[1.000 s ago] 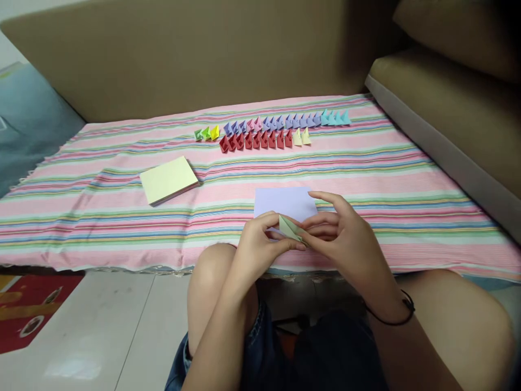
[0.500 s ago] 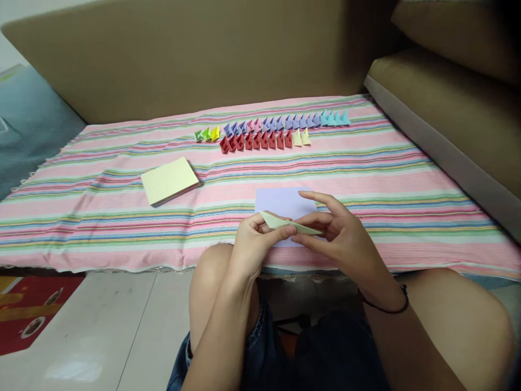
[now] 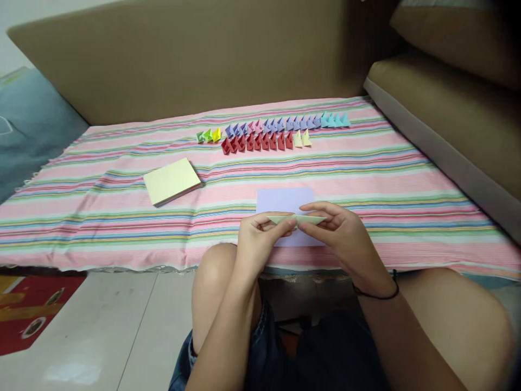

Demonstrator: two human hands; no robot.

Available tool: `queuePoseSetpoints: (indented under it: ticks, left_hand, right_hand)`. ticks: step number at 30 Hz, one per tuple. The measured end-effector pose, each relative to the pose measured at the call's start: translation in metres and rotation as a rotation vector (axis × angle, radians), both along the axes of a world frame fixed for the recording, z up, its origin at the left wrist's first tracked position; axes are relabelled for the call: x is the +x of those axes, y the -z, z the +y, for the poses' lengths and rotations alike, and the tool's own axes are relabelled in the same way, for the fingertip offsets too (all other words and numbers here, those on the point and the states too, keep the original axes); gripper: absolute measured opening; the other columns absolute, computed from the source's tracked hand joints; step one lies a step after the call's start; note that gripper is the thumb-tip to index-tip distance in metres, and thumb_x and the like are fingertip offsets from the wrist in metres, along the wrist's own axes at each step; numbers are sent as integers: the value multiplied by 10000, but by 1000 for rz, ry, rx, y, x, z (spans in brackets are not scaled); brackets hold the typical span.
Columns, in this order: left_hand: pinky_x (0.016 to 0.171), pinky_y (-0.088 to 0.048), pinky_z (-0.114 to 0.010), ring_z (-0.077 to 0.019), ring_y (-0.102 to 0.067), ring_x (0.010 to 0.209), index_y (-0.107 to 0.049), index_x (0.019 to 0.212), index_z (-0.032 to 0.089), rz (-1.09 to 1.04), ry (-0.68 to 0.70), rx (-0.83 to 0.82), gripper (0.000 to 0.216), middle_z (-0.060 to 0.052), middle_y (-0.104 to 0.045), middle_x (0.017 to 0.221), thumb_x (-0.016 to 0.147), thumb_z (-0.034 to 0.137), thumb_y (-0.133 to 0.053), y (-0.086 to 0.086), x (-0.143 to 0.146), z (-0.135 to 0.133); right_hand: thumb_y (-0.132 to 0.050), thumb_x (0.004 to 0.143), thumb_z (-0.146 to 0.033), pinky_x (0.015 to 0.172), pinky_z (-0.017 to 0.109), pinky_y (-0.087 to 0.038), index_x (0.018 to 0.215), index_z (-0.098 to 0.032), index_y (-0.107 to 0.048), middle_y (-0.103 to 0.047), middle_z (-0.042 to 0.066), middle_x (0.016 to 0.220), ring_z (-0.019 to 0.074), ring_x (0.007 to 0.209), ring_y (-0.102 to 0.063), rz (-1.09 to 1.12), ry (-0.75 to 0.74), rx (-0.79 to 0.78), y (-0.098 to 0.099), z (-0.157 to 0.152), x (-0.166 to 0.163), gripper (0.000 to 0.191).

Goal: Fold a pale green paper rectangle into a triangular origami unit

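Folded green paper (image 3: pixel 312 219) was held above a lilac sheet (image 3: pixel 284 199), its L half pinched btwn thumb & fingers by the L hand (image 3: pixel 257 238), its R half likewise by the R hand (image 3: pixel 349 234), each grip pressed onto the paper w/ thumbs near its middle; on the striped cloth (image 3: pixel 122 187), a cream-topped stack (image 3: pixel 171 181) was set to the L, & small folded pieces (image 3: pixel 265 142) were lined up behind

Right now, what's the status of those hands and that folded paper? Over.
Left hand, right hand: both pinching folded pale-green paper. Lilac sheet partly hidden behind them. Nothing seen blocking either hand.
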State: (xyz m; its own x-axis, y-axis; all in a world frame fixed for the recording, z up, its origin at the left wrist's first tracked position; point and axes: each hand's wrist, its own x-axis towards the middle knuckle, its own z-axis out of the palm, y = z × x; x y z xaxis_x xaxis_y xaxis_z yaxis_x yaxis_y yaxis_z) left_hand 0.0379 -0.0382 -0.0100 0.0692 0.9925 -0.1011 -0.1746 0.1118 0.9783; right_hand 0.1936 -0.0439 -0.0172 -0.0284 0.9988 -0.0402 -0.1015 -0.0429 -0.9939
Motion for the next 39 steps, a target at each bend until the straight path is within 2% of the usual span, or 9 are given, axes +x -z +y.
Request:
queuePoseSetpoints:
  ticks: [4,9,14,21,26,30,35,39]
  left_hand:
    - [666,-541,-264,-155,-668,654,-765,799,173,36,-24,29,208,-16,-728,679,640,301,-803,3,-1,2]
    - [671,-540,-265,-152,-659,662,-763,773,164,-10,-36,27,213,-24,-734,713,621,307,-808,1,-3,2]
    - [598,-520,-257,-146,-631,590,-741,728,137,6,-5,77,243,-34,-706,652,578,314,-813,1,-4,4]
    - [595,-504,-243,-156,-642,608,-728,768,128,250,137,220,159,-53,-698,657,654,239,-712,3,-12,8]
    - [604,-502,-253,-157,-635,593,-743,717,168,299,86,275,72,-45,-708,654,656,184,-708,5,-18,10]
    - [605,-523,-268,-155,-639,552,-753,720,170,268,61,269,83,-46,-720,652,647,160,-716,4,-21,14]
    - [645,-573,-302,-181,-688,652,-758,784,152,134,78,239,149,-63,-748,748,649,137,-699,4,-19,21]
    - [666,-585,-315,-183,-690,689,-754,780,139,43,49,231,156,-67,-749,779,633,121,-706,4,-18,26]
  right_hand:
    - [-776,658,-298,665,276,-518,852,-209,-683,-707,-12,740,139,689,-648,82,80,16,9,0,-10,233]
    - [-749,688,-319,723,302,-524,825,-203,-693,-721,13,821,159,767,-657,103,81,67,13,-2,-20,187]
    - [-751,666,-378,693,334,-543,746,-196,-692,-716,11,723,185,716,-670,-87,105,96,7,-2,-17,207]
    - [-787,589,-424,722,359,-546,703,-168,-712,-728,44,704,205,703,-675,-233,37,123,-1,0,-8,290]
    - [-775,588,-479,696,373,-568,732,-146,-725,-726,55,664,215,653,-687,-272,-47,74,-5,2,-4,366]
    - [-758,590,-523,721,399,-586,741,-161,-725,-737,53,682,236,682,-713,-261,-107,41,-12,9,-2,393]
    - [-795,570,-443,695,390,-600,684,-163,-719,-728,43,630,227,635,-710,-282,-126,33,-28,21,1,312]
    - [-776,620,-419,686,370,-606,651,-161,-704,-728,47,635,225,657,-719,-288,-198,5,-46,27,3,270]
